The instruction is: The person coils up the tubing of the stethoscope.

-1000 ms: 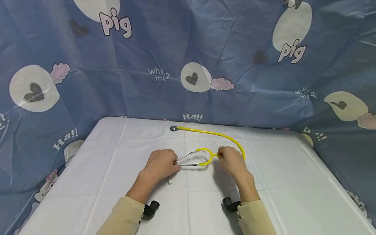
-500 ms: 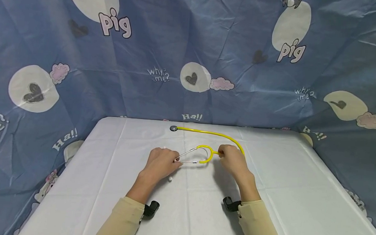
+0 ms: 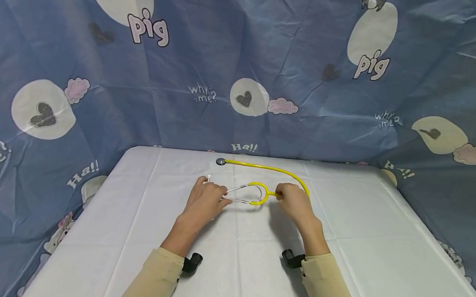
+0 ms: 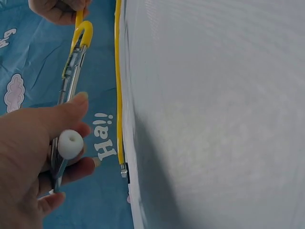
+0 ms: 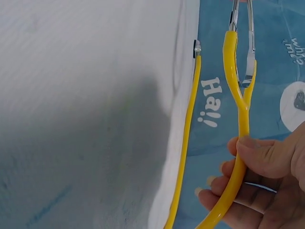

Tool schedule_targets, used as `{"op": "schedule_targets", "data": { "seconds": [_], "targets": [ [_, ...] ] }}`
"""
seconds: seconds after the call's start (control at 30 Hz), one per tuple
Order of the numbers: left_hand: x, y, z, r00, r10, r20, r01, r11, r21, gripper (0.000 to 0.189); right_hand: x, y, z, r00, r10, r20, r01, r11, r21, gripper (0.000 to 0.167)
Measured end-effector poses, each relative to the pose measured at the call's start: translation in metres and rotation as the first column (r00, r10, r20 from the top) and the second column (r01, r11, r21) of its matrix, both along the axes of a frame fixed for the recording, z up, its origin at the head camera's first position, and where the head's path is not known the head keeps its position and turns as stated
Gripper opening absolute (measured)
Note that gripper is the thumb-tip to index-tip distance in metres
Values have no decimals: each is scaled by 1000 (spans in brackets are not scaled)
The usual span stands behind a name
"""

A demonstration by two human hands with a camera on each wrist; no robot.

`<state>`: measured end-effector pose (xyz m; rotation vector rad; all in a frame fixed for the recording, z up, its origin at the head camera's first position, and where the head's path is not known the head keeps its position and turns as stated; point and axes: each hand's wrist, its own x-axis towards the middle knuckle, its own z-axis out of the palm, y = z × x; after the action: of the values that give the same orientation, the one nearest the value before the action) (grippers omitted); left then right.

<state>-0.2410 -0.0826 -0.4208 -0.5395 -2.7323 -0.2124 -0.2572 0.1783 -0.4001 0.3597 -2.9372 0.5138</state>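
A stethoscope with yellow tubing (image 3: 267, 167) and metal ear tubes (image 3: 237, 200) spans the two hands. My left hand (image 3: 206, 199) grips the metal ear tubes near their ends; a white eartip (image 4: 70, 144) shows beside the thumb in the left wrist view. My right hand (image 3: 293, 203) pinches the yellow tube just below its Y-fork (image 5: 242, 102), thumb on one side and fingers curled behind. From there the tube curves back along the table to the dark round chest piece (image 3: 220, 161), which lies near the far edge. The held part is raised above the cloth.
A white cloth covers the table (image 3: 240, 260). Behind it hangs a blue printed curtain (image 3: 177, 73), which also runs down both sides. Black wrist cameras (image 3: 191, 263) sit at both sleeve cuffs.
My left hand has turned and shifted slightly, tilting the ear tubes; one white eartip now shows above the hand. My right hand moved up a little at first and keeps its grip. The chest piece stays put.
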Motion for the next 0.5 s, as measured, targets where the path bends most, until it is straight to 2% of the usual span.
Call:
{"op": "schedule_targets", "data": {
  "seconds": [0.2,0.33,0.5],
  "targets": [
    [-1,0,2,999,-21,-39,21,1000,1,26,1,0,3,1000,7,-14,-8,1000,-18,14],
    [-1,0,2,999,-37,2,37,999,6,27,1,1,4,999,10,-34,-11,1000,-24,14],
    [-1,-1,0,998,-59,39,57,997,59,29,1,1,5,1000,-2,-27,1,999,-32,14]
  ]
}}
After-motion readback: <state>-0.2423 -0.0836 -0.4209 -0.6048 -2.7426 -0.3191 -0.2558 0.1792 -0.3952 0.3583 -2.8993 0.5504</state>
